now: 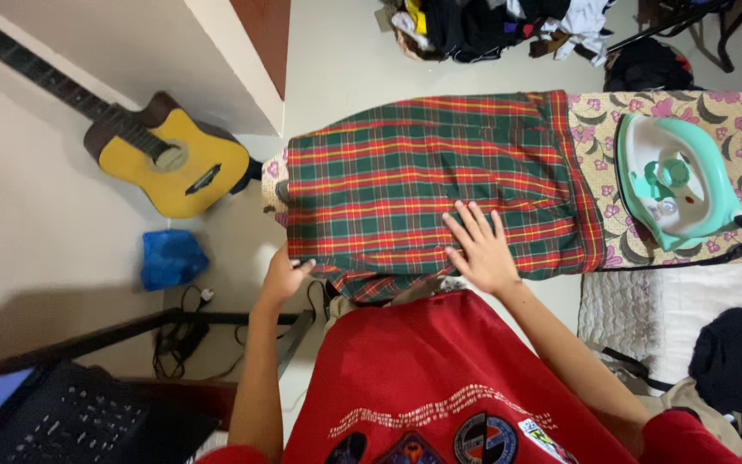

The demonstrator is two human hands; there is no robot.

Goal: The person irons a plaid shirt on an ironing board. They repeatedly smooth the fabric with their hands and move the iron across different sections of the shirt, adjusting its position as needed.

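On the ironing board [732, 112], the plaid cloth [422, 172] is lying lengthwise, left to right. Left hand [283, 277] is pinching its near-left corner; right hand [481, 249] is pressing flat, fingers spread, gripping nothing.

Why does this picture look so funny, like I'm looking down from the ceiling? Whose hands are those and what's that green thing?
The camera sits on a person's head and looks down, so you see their own red shirt and arms. A green and red checked cloth lies over a flowery ironing board. The right hand presses flat on the cloth. The left hand pinches its corner. The green thing is an iron resting on the board. A yellow guitar leans nearby.
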